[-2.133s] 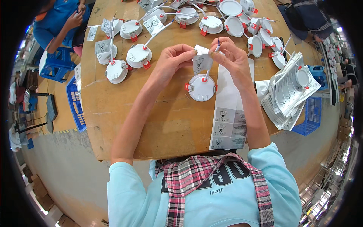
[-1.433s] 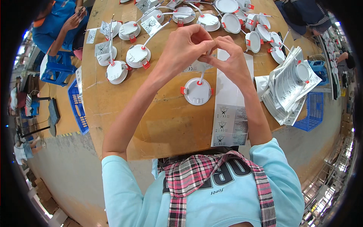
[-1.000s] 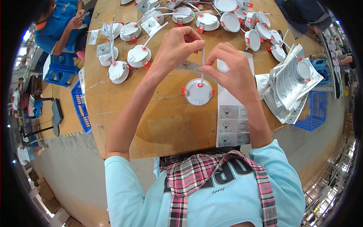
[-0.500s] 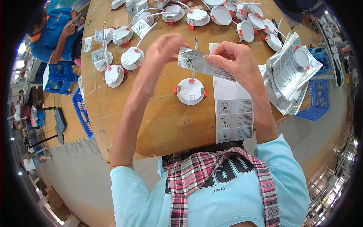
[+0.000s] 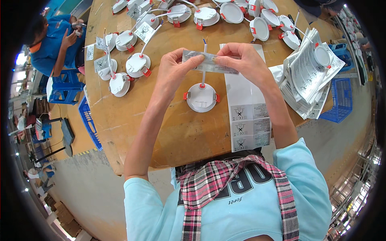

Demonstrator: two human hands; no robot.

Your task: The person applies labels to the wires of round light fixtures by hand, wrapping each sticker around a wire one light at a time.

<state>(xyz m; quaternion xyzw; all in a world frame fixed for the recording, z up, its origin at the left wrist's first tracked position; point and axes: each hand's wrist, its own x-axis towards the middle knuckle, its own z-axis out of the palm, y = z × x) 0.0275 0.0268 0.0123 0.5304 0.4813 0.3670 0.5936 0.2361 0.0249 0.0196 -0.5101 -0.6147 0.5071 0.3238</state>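
Note:
Between my two hands a silver-grey printed label (image 5: 227,69) stretches across the white cable (image 5: 204,76) of a round white downlight (image 5: 202,98). My left hand (image 5: 175,66) pinches the label's left part, thumb on top. My right hand (image 5: 243,62) pinches it just right of the cable. The downlight lies back side up on the table, with a red-tipped clip on each side and bare wire ends at the cable's top. Beside it, partly under my right forearm, lies a sheet of labels (image 5: 240,110), its lower part still bearing several printed ones.
Several downlights (image 5: 138,65) with cables, some tagged with labels, spread over the wooden table (image 5: 161,132) at the left and back. A thick stack of label sheets (image 5: 301,80) lies right, a downlight on top. Blue crates (image 5: 341,100) flank the table. Another person (image 5: 56,44) sits at far left.
My left hand has come down to the label and now grips its left part. The label has turned more level, and my right hand has shifted slightly left.

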